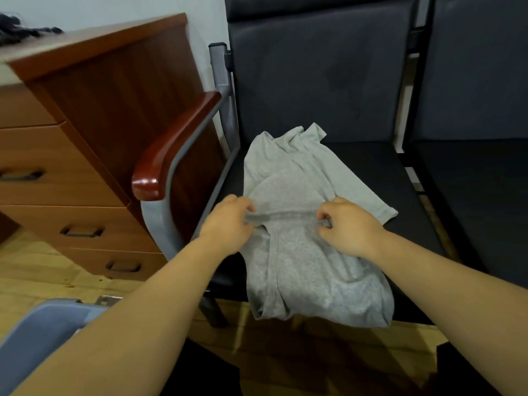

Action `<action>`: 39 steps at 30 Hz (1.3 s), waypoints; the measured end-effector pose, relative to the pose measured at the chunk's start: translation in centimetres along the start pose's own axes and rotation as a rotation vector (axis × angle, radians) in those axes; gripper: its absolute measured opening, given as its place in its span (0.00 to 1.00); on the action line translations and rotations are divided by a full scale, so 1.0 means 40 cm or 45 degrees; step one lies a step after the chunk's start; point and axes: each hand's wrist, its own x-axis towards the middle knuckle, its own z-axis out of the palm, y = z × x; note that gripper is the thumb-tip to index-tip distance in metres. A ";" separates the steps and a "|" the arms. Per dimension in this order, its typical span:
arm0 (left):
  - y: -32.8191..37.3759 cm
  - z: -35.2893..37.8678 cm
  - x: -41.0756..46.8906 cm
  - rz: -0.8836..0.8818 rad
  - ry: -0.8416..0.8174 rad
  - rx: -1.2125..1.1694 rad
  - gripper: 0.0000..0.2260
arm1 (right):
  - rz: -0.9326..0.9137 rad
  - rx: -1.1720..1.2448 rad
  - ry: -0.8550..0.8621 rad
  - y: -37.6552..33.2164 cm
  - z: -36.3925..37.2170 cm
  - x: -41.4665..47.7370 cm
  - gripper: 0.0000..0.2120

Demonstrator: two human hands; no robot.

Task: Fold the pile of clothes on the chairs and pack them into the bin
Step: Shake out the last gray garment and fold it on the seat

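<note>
A light grey garment (297, 252) lies on the seat of a dark chair (371, 172), its lower part hanging over the seat's front edge. A fold crosses its middle. My left hand (228, 224) pinches the left end of that fold with curled fingers. At the right end of the same fold, my right hand (348, 227) pinches the cloth. A grey-blue bin (48, 324) shows its corner at the lower left, partly behind my left forearm.
A wooden drawer cabinet (71, 167) stands left of the chair, beside the chair's red-brown armrest (177, 147). A second dark chair (480, 138) adjoins on the right. The floor (285, 347) is wooden.
</note>
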 end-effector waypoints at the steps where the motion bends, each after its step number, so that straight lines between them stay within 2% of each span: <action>1: 0.019 0.010 0.006 0.097 -0.043 0.069 0.12 | 0.003 0.008 -0.003 0.000 0.001 -0.001 0.09; 4: 0.050 0.027 0.026 0.227 -0.104 0.313 0.14 | -0.003 0.033 -0.017 0.004 0.000 -0.003 0.09; 8: 0.055 0.032 0.044 0.256 -0.080 0.491 0.10 | -0.007 0.064 -0.038 0.018 -0.006 -0.010 0.09; 11: 0.037 0.018 0.047 0.216 -0.051 0.460 0.08 | 0.017 0.107 -0.034 0.027 -0.015 -0.012 0.12; 14: 0.004 -0.022 0.041 0.173 0.022 0.355 0.03 | 0.078 0.100 0.012 0.034 -0.023 -0.006 0.17; 15: -0.005 -0.033 0.033 0.157 0.021 0.358 0.04 | 0.098 0.093 0.040 0.036 -0.025 -0.005 0.18; 17: -0.015 -0.041 0.015 0.096 -0.052 0.382 0.08 | 0.130 0.067 0.109 0.043 -0.028 -0.002 0.17; 19: -0.010 -0.041 -0.006 0.021 -0.188 0.464 0.07 | 0.147 -0.024 0.133 0.050 -0.030 -0.002 0.14; 20: -0.006 -0.039 -0.015 -0.018 -0.264 0.532 0.06 | 0.158 -0.086 0.112 0.053 -0.031 -0.002 0.12; 22: 0.005 -0.039 -0.030 -0.082 -0.343 0.651 0.09 | 0.166 -0.207 0.060 0.053 -0.036 -0.009 0.11; 25: 0.035 -0.043 -0.039 -0.006 -0.186 0.626 0.13 | 0.177 -0.298 -0.013 0.047 -0.043 -0.029 0.11; 27: 0.062 -0.033 -0.042 0.126 -0.148 0.440 0.14 | 0.181 -0.351 -0.066 0.043 -0.048 -0.046 0.10; 29: 0.092 -0.023 -0.050 0.149 -0.317 0.253 0.12 | 0.212 -0.363 -0.127 0.037 -0.062 -0.067 0.08; 32: 0.123 -0.031 -0.064 0.113 -0.438 0.228 0.07 | 0.296 -0.362 -0.281 0.021 -0.089 -0.103 0.06; 34: 0.131 -0.046 -0.074 0.063 -0.491 0.165 0.08 | 0.374 -0.283 -0.474 0.013 -0.100 -0.120 0.06; 37: 0.140 -0.054 -0.101 -0.027 -0.701 0.011 0.10 | 0.378 -0.249 -0.761 -0.002 -0.118 -0.141 0.13; 39: 0.144 -0.052 -0.097 -0.001 -0.657 0.046 0.08 | 0.331 -0.265 -0.704 -0.011 -0.134 -0.143 0.14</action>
